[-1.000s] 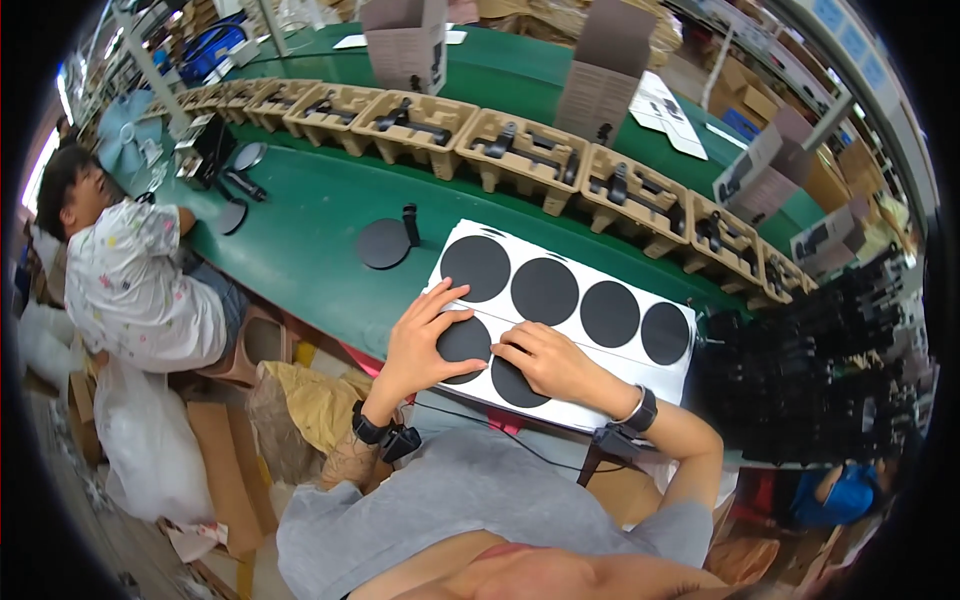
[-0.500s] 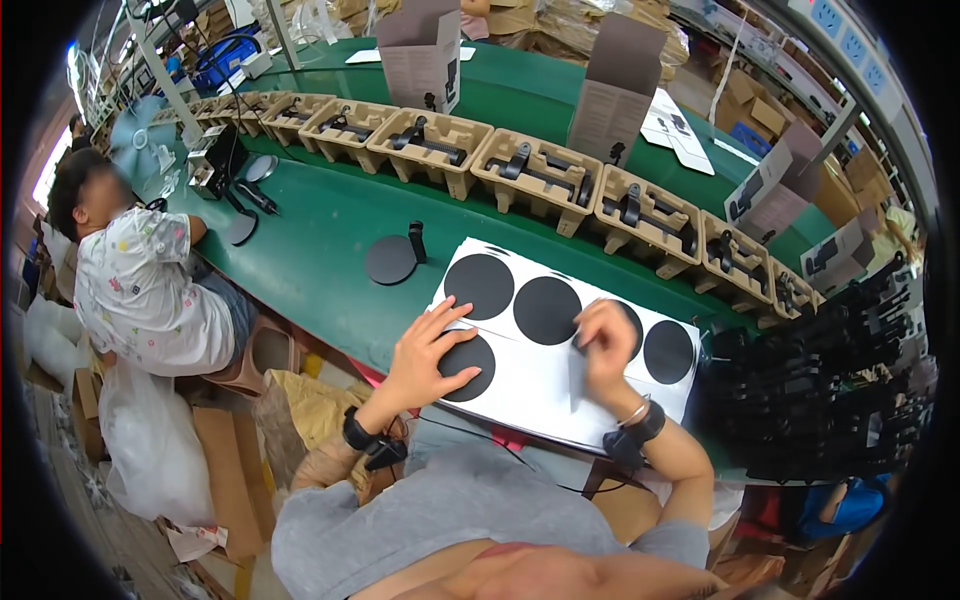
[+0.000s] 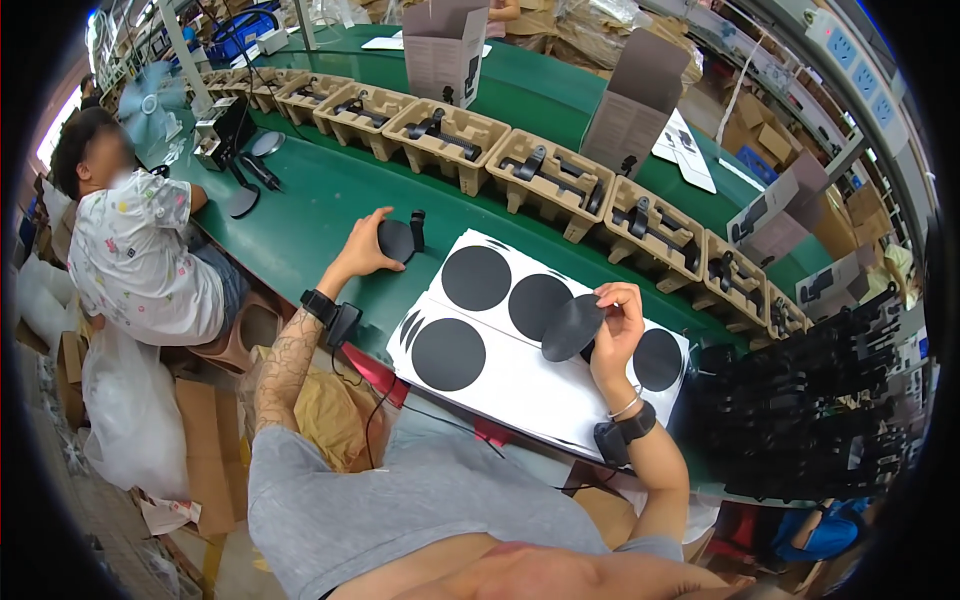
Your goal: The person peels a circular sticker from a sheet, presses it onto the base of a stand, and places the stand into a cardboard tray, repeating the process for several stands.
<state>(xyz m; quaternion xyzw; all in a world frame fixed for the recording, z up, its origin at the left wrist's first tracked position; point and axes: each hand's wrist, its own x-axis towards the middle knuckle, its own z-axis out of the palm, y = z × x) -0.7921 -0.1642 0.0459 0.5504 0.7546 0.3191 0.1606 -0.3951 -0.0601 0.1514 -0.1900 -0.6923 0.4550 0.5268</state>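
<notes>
My right hand (image 3: 618, 325) pinches a black round pad (image 3: 571, 328), peeled up off a white backing sheet (image 3: 520, 385) that still carries several black round pads (image 3: 476, 277). The sheet lies on the green table in front of me. My left hand (image 3: 364, 251) reaches out to the left of the sheet and rests on a black round base with a short upright post (image 3: 399, 238) standing on the table.
A row of brown pulp trays (image 3: 445, 133) with black parts runs across the green table (image 3: 310, 210) behind the sheet. Open cardboard boxes (image 3: 443, 45) stand further back. Another person in a white patterned shirt (image 3: 140, 255) sits at my left. Stacked black parts (image 3: 810, 420) fill the right.
My right hand has lifted a black pad off the sheet. My left hand has left the sheet and moved out left to the black round base.
</notes>
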